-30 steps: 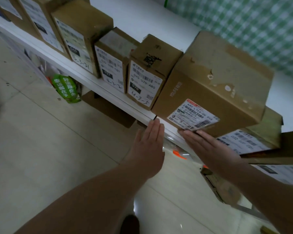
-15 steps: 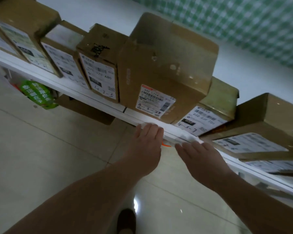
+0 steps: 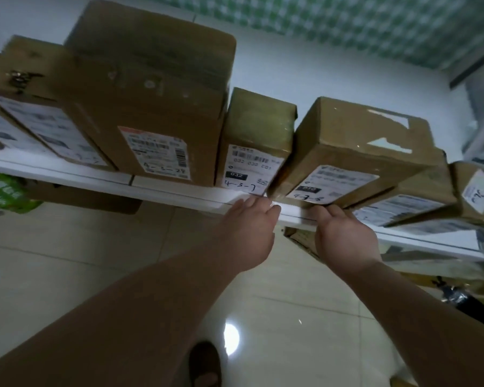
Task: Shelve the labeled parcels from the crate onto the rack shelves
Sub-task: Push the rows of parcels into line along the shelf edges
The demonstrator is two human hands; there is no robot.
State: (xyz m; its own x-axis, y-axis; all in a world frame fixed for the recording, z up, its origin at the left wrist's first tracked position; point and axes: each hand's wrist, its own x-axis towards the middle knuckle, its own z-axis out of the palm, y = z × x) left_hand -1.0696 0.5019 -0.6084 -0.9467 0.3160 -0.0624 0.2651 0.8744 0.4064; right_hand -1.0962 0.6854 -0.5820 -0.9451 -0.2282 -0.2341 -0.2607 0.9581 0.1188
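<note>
Judging by the row already on the rack shelf (image 3: 179, 191), a good part of the shelving looks done. A large parcel (image 3: 140, 107) stands upright with its label facing out, and a narrow parcel (image 3: 254, 146) stands just beside it. Next comes a tilted parcel (image 3: 347, 157), which sits askew and seems to lean on the flatter parcels (image 3: 408, 202) further right. That one probably needs squaring up before the spot counts as finished. The crate is out of view, so how many parcels are left cannot be told. Both bare arms reach forward and up to the shelf's front lip, backs of the hands toward the camera. The left hand (image 3: 246, 233) rests its knuckles against the lip below the narrow parcel. Its grip is slack, with the fingers lightly curled and holding nothing. The right hand (image 3: 344, 236) is close beside it, directly under the front lower edge of the tilted parcel. Its fingertips run out of sight at that edge, so I cannot tell whether its grip has closed on the cardboard or only touches it. Below the arms is pale tiled floor (image 3: 67, 261).
</note>
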